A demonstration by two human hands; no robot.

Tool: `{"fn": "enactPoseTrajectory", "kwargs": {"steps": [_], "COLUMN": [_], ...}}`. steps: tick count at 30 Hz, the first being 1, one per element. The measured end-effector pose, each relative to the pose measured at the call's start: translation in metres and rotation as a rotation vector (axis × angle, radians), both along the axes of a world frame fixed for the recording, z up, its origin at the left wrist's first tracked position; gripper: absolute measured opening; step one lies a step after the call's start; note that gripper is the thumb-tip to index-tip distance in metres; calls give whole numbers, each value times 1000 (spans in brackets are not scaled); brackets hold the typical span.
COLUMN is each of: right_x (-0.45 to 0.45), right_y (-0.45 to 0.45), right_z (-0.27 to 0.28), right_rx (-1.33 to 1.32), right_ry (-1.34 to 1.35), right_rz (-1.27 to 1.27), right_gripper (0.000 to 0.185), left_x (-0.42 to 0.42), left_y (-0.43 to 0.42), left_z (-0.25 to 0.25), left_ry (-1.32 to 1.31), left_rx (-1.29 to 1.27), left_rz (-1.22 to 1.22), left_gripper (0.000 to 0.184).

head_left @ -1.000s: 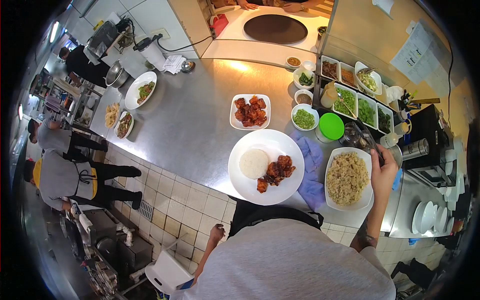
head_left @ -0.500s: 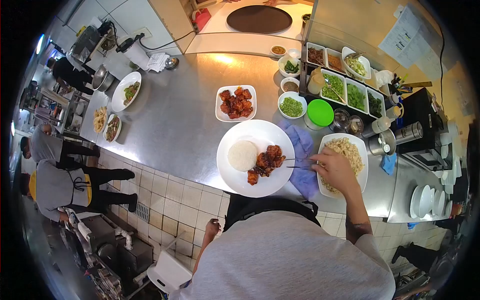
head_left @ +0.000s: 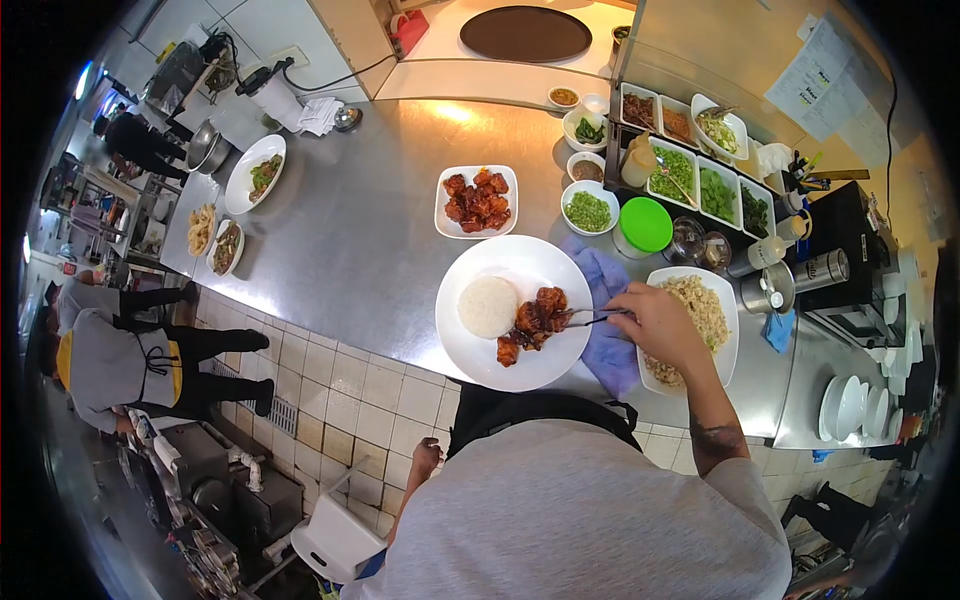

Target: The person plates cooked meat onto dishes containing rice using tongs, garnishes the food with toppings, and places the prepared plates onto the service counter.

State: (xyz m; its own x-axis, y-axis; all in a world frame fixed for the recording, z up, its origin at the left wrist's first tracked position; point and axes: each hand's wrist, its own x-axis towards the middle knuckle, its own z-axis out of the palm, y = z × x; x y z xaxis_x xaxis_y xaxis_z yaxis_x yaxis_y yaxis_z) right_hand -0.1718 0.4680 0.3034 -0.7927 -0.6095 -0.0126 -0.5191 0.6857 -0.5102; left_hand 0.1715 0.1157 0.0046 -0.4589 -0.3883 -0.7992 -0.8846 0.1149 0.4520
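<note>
My right hand [head_left: 655, 325] is closed around thin metal tongs [head_left: 592, 316], whose tips touch the glazed fried meat pieces [head_left: 540, 318] on a large round white plate [head_left: 462, 355]. A smooth dome of white rice [head_left: 487, 307] sits beside the meat on this plate. My right wrist passes over a square white dish [head_left: 725, 372] of pale chopped food. My left hand [head_left: 426, 458] hangs low at my side, away from the counter, its fingers curled with nothing visible in them. Beyond the plate stands a square white bowl [head_left: 441, 222] of similar glazed meat.
A purple cloth [head_left: 607, 362] lies right of the plate. Bowls of chopped greens [head_left: 587, 211], a green-lidded tub [head_left: 645, 225] and a topping rack [head_left: 718, 195] stand farther right. Plated dishes [head_left: 240, 188] sit at the left. Co-workers [head_left: 110, 360] stand across the aisle; a white chair [head_left: 335, 535] is behind me.
The tongs' two arms have come closer together at the meat, and my right hand has moved slightly left. The whole view has shifted a little. My left hand stays low.
</note>
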Motion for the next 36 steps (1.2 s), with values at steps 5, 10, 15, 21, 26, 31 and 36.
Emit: {"fn": "enactPoseTrajectory", "kwargs": {"steps": [5,10,15,21,26,31,36], "right_x": [-6,-23,-49,-63,-60,-60,-64], "right_y": [-5,-7,-14,-25,-15,7,29], "right_z": [10,-1,-20,-22,-36,-40,-37], "right_rx": [-92,-110,-143,-104,-178,-289,-347], "right_ry": [-51,-81,-51,-144,-293,-471,-546], "right_rz": [-47,-9,185,224,62,-128,-204], "right_gripper": [15,16,17,15,15,16,17], "left_x": [-2,-2,1,1,10,4,3], "left_y": [2,1,-4,0,-1,0,-3], "left_z": [2,1,-7,0,-16,-2,-5], "left_ry": [2,-7,47,15,39,48,11], "left_rx": [4,0,-23,-20,-2,13,-20], "left_rz": [6,17,-11,-10,-28,-15,-21], "left_gripper": [35,36,35,36,37,36,36]}}
